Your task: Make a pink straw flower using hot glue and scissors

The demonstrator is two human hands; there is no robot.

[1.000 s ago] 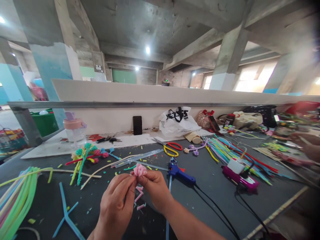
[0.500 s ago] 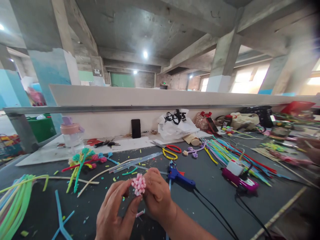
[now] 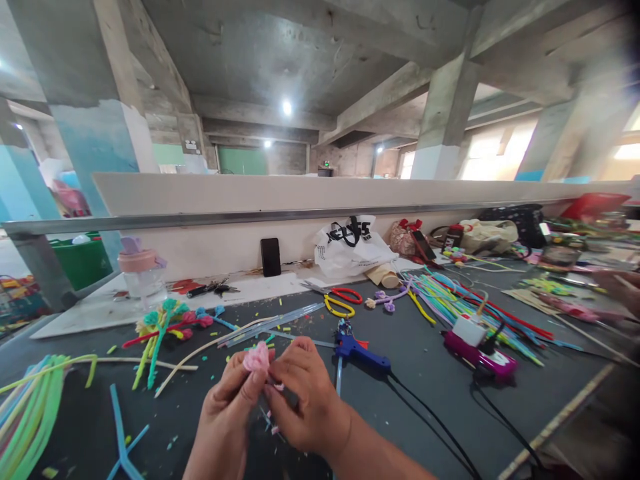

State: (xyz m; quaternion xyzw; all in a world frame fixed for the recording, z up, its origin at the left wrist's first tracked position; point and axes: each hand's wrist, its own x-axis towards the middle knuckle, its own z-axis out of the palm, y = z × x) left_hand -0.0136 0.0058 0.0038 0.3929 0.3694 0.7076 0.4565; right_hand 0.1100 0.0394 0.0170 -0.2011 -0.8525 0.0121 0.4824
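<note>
Flower (image 3: 256, 358) now side-on in left hand (image 3: 229, 401)

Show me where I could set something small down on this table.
The barest patch of dark tabletop lies between the blue glue gun and the magenta power strip. A smaller, littered patch lies between the left hand and the crossed blue stems. It is crowded around the scissors and among the coloured stems behind the strip.

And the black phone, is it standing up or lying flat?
Standing up: the phone rests on its short edge, apparently leaning against the pale board.
</note>
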